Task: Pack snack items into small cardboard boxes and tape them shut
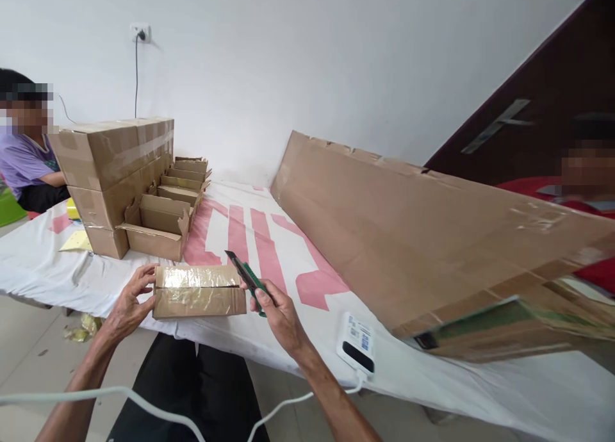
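A small cardboard box (pixel 199 303) with shiny clear tape along its top seam lies near the table's front edge. My left hand (pixel 134 301) grips its left end, thumb and fingers on the corners. In my right hand (pixel 278 311) is a green utility knife (pixel 250 279), its dark blade extended and pointing up and to the left. The knife is above the box's right end, and some fingers of that hand are close to the box's edge; whether they touch it I cannot tell.
Beyond the box stand several open cardboard boxes (pixel 156 227) beside a stack of taped cartons (pixel 113 160). A large cardboard sheet (pixel 408 230) leans at the right. Near the front edge lies a white device (pixel 356 343) with a cable. People sit at both sides.
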### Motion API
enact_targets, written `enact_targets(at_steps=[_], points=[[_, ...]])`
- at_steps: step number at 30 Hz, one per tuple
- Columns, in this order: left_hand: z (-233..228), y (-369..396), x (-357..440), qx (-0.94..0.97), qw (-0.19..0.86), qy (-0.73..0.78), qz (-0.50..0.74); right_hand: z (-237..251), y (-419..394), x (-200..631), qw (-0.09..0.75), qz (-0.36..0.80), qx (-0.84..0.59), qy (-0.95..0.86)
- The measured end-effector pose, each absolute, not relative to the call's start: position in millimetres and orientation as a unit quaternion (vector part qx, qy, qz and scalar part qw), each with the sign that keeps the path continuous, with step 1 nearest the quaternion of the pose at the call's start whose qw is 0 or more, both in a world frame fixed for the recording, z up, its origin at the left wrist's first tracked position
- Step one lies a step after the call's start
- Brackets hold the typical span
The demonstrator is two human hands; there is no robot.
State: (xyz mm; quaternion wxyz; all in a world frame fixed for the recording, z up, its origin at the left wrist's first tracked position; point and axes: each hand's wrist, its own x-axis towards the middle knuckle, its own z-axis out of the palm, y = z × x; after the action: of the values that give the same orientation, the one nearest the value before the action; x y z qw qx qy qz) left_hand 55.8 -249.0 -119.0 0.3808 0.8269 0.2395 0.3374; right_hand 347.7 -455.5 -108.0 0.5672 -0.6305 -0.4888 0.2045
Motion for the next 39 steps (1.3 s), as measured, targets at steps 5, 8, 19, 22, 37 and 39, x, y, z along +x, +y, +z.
enact_targets(at_steps=[5, 8, 19, 22, 37, 39], points=[[-120.2, -253.1, 55.5, 0.826, 0.384, 0.241, 0.334, -97.1, -458.5, 352.8, 0.517, 0.180, -0.657, -0.518], [-120.3, -255.6, 55.4, 0.826, 0.385, 0.240, 0.335, -86.5, -457.5, 350.8, 0.505, 0.157, -0.658, -0.536], [-122.0, -259.7, 56.1, 0.822, 0.390, 0.237, 0.340, -50.4, -429.1, 320.2, 0.408, 0.162, -0.568, -0.696], [-122.1, -260.8, 56.6, 0.824, 0.386, 0.241, 0.338, -43.2, -418.8, 315.8, 0.390, 0.162, -0.561, -0.712], [-116.3, -264.0, 59.4, 0.824, 0.375, 0.250, 0.343, -13.1, -400.6, 304.4, 0.308, 0.135, -0.571, -0.749], [-117.4, -263.4, 59.5, 0.824, 0.376, 0.252, 0.341, -10.7, -398.6, 302.8, 0.286, 0.111, -0.575, -0.759]])
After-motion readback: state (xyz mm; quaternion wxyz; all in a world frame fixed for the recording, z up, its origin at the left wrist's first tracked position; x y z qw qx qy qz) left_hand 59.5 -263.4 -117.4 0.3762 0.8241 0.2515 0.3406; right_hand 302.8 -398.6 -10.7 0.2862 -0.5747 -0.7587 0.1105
